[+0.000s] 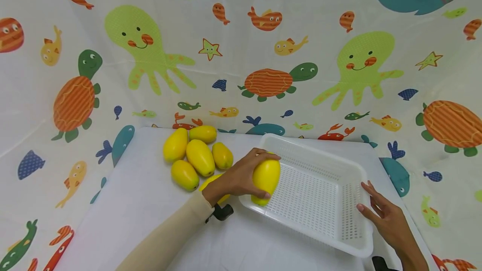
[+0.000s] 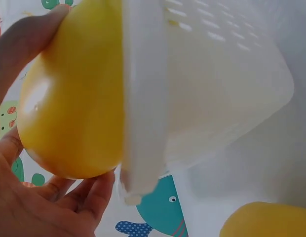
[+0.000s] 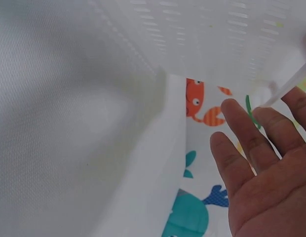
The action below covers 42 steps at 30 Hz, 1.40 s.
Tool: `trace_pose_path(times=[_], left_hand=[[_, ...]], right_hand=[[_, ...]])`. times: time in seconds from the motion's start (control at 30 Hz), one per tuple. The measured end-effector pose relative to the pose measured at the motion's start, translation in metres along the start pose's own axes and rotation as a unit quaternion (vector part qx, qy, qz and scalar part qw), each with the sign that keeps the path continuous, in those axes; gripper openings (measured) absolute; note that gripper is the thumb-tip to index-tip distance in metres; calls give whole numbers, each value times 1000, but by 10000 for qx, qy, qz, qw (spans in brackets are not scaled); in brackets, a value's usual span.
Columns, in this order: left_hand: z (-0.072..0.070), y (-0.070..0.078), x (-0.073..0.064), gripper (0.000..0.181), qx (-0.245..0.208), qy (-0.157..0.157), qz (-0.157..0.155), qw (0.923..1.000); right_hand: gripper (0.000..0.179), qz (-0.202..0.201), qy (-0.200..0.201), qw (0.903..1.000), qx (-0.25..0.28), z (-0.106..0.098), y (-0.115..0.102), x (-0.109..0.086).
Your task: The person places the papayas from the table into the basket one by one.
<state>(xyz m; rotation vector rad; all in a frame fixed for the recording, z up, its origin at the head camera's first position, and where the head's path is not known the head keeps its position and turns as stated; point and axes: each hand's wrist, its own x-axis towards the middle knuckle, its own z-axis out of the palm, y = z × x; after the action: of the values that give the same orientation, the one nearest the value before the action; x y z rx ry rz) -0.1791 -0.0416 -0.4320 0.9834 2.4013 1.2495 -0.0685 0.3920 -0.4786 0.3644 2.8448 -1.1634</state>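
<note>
My left hand (image 1: 246,175) grips a yellow mango (image 1: 266,179) above the left rim of a white perforated plastic basket (image 1: 352,241). In the left wrist view, thumb and fingers curve round the mango (image 2: 74,98), and the basket's rim (image 2: 143,98) hides one side of it. At the basket's right end, my right hand (image 1: 389,216) rests its fingertips against the rim. The right wrist view has those fingers (image 3: 247,133) fairly straight beside the basket's outer wall (image 3: 212,39). Inside the basket, the visible floor is bare.
Several more yellow mangoes (image 1: 200,158) lie grouped on the white table (image 1: 132,204), left of the basket. One mango (image 1: 211,182) is partly hidden behind the left wrist. A curtain (image 1: 241,53) printed with sea animals hangs behind the table and along its sides.
</note>
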Motion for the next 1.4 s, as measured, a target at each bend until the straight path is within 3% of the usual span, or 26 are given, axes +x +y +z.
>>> trace_pose_path(times=[0.2,0.6,0.8,1.2,1.4], left_hand=[[2,0,0,95,221,-56,0,9997],[12,-10,8,94,1146,-75,209,9932],[15,-12,12,94,1422,-265,235,9892],[23,-14,16,95,2057,-486,244,9771],[28,-19,21,96,2553,-567,168,9651]], right_hand=[[86,17,-23,10000,-19,0,-2,0],[84,-82,29,9999,-76,2,0,1],[81,-207,124,9996,-131,4,1,-1],[80,-240,128,9993,-245,4,1,0],[79,-284,154,9992,-241,3,1,0]])
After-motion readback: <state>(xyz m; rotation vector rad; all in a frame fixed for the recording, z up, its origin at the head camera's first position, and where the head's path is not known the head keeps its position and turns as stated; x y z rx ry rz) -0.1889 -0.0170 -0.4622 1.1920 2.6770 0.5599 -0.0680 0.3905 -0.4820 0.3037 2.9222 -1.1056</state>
